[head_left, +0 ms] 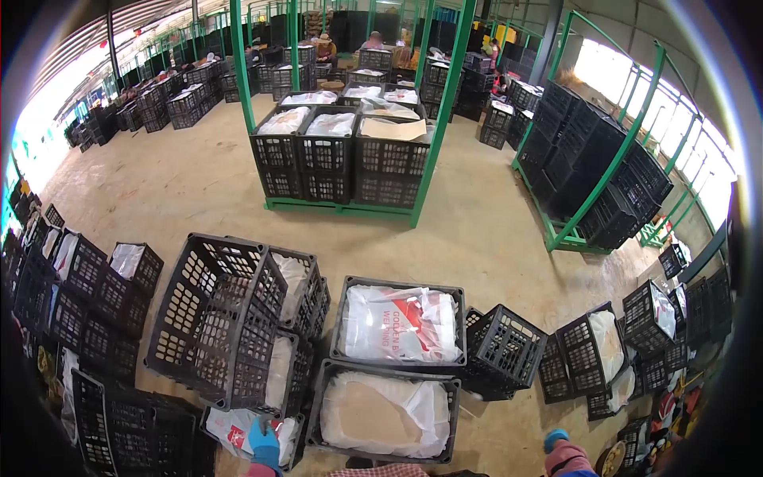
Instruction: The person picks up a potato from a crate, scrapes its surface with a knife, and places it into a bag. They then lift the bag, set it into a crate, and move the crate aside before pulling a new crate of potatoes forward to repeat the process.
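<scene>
Fingers parted on gloved left hand (264, 445), apparently over printed bag (225, 427) in low crate, perhaps to flatten it; right hand (556, 437) out above floor (505, 433), too small to tell whether curled.

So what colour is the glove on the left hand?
Bright blue! The left glove shows best in the head view, near the bottom.

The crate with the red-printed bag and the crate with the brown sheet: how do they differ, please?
White plastic with red print covers the first crate; a brown sheet, with plain white plastic beside it, covers much of the second crate. The second crate is nearer the person, the first crate just beyond. Both are black and rectangular.
</scene>
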Tool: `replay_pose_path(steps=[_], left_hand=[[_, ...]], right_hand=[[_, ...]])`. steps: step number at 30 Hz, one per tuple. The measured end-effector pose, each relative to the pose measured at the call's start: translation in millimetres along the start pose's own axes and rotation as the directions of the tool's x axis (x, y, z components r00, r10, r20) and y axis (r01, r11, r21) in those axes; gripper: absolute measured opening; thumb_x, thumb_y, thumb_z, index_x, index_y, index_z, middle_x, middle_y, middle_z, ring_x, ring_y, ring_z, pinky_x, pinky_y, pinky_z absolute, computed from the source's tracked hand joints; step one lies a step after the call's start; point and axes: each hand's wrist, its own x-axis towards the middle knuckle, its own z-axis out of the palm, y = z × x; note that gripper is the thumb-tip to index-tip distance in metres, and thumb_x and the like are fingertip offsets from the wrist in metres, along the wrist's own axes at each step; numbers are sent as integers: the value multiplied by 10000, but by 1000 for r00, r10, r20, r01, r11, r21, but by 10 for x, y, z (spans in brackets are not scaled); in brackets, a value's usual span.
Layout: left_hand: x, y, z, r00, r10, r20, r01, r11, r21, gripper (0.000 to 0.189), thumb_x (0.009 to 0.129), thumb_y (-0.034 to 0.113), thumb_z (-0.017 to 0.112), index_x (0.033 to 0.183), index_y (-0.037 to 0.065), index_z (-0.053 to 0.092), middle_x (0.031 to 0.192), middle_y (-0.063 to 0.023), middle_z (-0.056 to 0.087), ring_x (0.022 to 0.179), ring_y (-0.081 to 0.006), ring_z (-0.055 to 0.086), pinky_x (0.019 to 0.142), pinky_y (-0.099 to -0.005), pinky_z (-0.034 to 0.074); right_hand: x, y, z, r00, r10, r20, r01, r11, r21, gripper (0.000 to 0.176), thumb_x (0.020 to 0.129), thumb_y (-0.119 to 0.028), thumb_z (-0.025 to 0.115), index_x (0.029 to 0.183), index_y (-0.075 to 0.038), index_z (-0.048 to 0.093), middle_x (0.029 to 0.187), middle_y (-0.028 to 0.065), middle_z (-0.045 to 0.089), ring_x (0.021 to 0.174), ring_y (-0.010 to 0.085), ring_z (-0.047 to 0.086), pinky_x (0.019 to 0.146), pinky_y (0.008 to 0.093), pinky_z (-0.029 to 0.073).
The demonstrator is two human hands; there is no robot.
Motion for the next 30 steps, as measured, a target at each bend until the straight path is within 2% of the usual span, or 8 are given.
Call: replay_pose_path(steps=[1,4,5,8,11,15,25,30], left_hand=[[-73,-219,40,998,14,-69,-12,1000,22,407,835,86,633,1228,-1,570,990,-222,658,901,-334,669,797,-404,551],[-286,-573,119,852,-511,110,426,801,422,591,773,201,721,1302,9,538,1220,-255,589,1114,-400,587,1003,-450,464],[-383,-393,114,903,-355,243,224,871,438,786,704,305,787,1363,7,480,1294,-273,551,1183,-417,549,1033,-455,438],[-325,-564,578,902,-65,426,-51,966,254,752,696,332,803,1322,42,503,1206,-238,593,1106,-396,576,973,-452,475],[-6,107,854,813,-294,502,178,947,266,887,701,384,796,1418,24,417,1367,-289,487,1290,-414,475,1062,-468,419],[116,-46,1490,790,-394,470,207,893,401,943,697,507,787,1441,67,410,1463,-268,394,1313,-399,453,1088,-467,389],[-8,-78,1817,854,-387,348,87,765,638,1012,696,500,770,1505,96,317,1499,-176,388,1381,-328,380,1089,-509,336],[187,-358,1933,818,-441,370,241,846,475,1046,695,468,779,1523,86,267,1496,-184,399,1344,-358,433,1082,-499,376]], right_hand=[[-197,156,-42,994,105,-6,-104,989,110,475,762,-432,734,1194,-237,700,1201,81,691,1121,288,643,926,428,513],[-456,107,-157,977,205,-51,-181,937,297,471,760,-429,734,1187,-233,701,1199,84,691,1120,290,643,928,430,512],[-476,-76,-164,980,182,-79,-144,927,347,470,759,-428,734,1185,-232,701,1199,86,691,1119,291,643,929,431,512],[-552,-884,-207,987,39,-157,41,878,477,466,756,-424,734,1178,-228,702,1197,89,690,1118,293,643,931,434,510],[-777,-1793,-501,976,-78,-203,188,772,607,462,753,-421,734,1171,-225,703,1195,93,690,1117,295,643,932,436,509],[-1028,-2438,-786,964,-126,-233,255,683,685,457,750,-417,734,1161,-220,705,1192,98,690,1115,298,643,935,439,508],[-793,-2756,-1266,954,-138,-268,291,654,698,444,741,-405,734,1138,-208,709,1185,111,689,1111,305,644,941,447,503],[-451,-2885,-1525,937,-174,-302,343,626,701,438,736,-400,735,1126,-202,711,1182,117,688,1109,308,644,944,451,501]])
